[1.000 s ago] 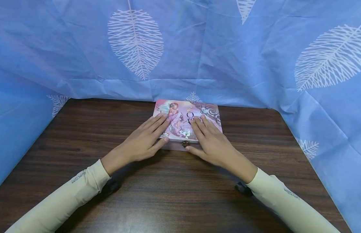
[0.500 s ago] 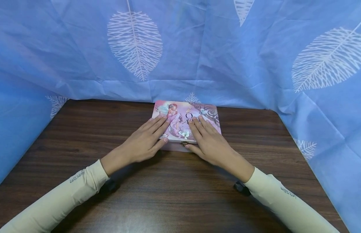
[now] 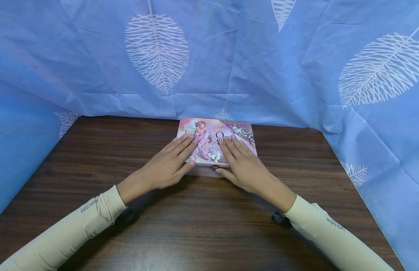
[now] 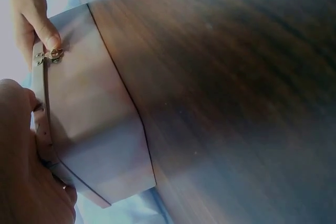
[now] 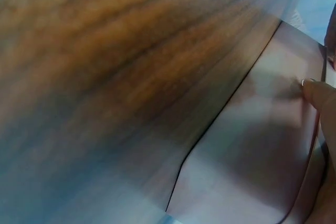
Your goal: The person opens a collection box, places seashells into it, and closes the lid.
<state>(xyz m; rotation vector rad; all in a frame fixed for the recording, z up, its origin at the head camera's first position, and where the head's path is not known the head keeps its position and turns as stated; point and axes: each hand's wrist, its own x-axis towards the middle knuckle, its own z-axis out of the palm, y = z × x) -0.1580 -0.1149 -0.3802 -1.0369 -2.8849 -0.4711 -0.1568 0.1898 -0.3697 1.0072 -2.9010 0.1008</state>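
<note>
- Fingers of the left hand (image 3: 165,165) are lying straight and flat across the left half of the pink box (image 3: 217,141), palm down, gripping nothing, just pressing on the lid.
- Left thumb is running along the box's front edge, its tip resting near the lid's lower rim.
- Right hand (image 3: 245,167) is mirroring that on the right half of the lid, its 4 fingers stretched out and relaxed, nothing pinched.
- Right thumb is touching the front wall of the box just beside the small brass clasp (image 3: 214,166); the left wrist view is showing that thumb tip right against the clasp (image 4: 52,54).
- Lid is sitting closed on the box, with the clasp at the middle of the front face.
- Box is resting flat on the dark wooden table (image 3: 94,158), toward the far edge and roughly centred, its back almost against the blue leaf-print cloth (image 3: 229,60).
- Cloth is hanging behind the table and wrapping round both sides.
- Cream sleeves (image 3: 70,233) are covering both forearms down to the wrists, each with small lettering near the cuff.
</note>
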